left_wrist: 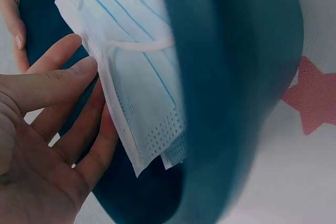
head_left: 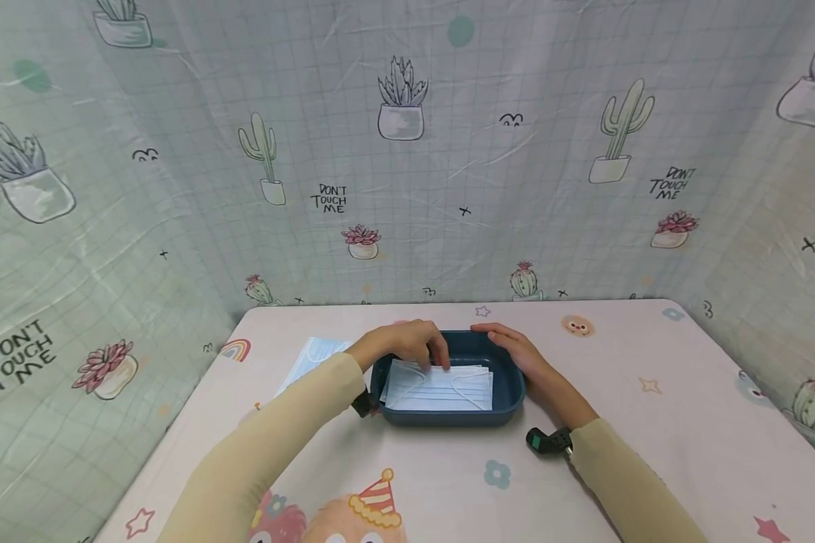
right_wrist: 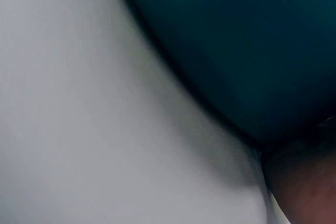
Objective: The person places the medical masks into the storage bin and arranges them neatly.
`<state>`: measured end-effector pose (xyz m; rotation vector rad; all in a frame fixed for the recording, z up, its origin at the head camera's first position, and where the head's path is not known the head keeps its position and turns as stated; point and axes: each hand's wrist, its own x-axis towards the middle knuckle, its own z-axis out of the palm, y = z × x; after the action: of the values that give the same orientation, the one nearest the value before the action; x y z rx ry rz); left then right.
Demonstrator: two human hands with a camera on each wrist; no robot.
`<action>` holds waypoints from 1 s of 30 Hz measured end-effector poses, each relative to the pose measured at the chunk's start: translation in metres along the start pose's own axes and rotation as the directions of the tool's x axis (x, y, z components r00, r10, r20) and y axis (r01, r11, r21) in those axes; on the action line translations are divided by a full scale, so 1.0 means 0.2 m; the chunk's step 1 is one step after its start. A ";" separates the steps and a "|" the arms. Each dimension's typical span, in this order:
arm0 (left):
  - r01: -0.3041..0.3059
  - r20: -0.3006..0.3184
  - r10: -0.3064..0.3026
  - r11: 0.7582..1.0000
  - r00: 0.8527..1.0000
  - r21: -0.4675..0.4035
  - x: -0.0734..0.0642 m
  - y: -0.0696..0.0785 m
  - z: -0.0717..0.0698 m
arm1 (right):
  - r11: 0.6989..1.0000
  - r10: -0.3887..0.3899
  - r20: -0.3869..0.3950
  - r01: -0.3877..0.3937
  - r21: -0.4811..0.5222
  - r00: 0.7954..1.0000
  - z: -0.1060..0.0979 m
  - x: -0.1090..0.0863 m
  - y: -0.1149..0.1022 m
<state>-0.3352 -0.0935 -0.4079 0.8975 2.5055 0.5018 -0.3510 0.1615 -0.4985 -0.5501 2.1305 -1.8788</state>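
Note:
A dark blue, rounded plastic box (head_left: 448,418) holds a stack of light blue pleated face masks (head_left: 438,392) with white ear loops. From above, my left hand (head_left: 414,343) reaches into the box. In the left wrist view its thumb and fingers (left_wrist: 86,66) pinch at the edge of a face mask (left_wrist: 142,87), some fingertips hidden behind it. My right hand (head_left: 519,353) rests against the box's far right corner, its fingers stretched along the rim. The right wrist view shows mostly the box wall (right_wrist: 226,51), with a blurred bit of hand at the lower right.
Another light blue face mask (head_left: 312,356) lies on the table left of the box, partly behind my left forearm. The table (head_left: 652,445) has a pink cloth printed with cartoons. A patterned curtain (head_left: 462,173) hangs behind and at both sides.

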 end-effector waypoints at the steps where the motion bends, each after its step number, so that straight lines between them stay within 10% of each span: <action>1: -0.005 -0.001 0.005 1.000 1.000 -0.003 0.00 0.00 0.00 | 1.000 0.003 0.003 -0.003 -0.003 1.000 0.00 0.00 0.00; 18: -0.069 -0.064 0.061 0.989 0.996 -0.132 -0.06 -0.03 -0.05 | 1.000 0.023 -0.003 -0.023 -0.020 1.000 0.00 0.00 -0.01; 30: -0.138 -0.205 0.063 0.916 0.977 -0.377 -0.20 -0.06 -0.08 | 1.000 0.002 0.004 -0.002 -0.026 1.000 0.00 0.01 0.00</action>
<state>-0.3211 -0.1323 -0.3898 0.8538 2.3975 1.1234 -0.3527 0.1611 -0.4977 -0.5561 2.1550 -1.8503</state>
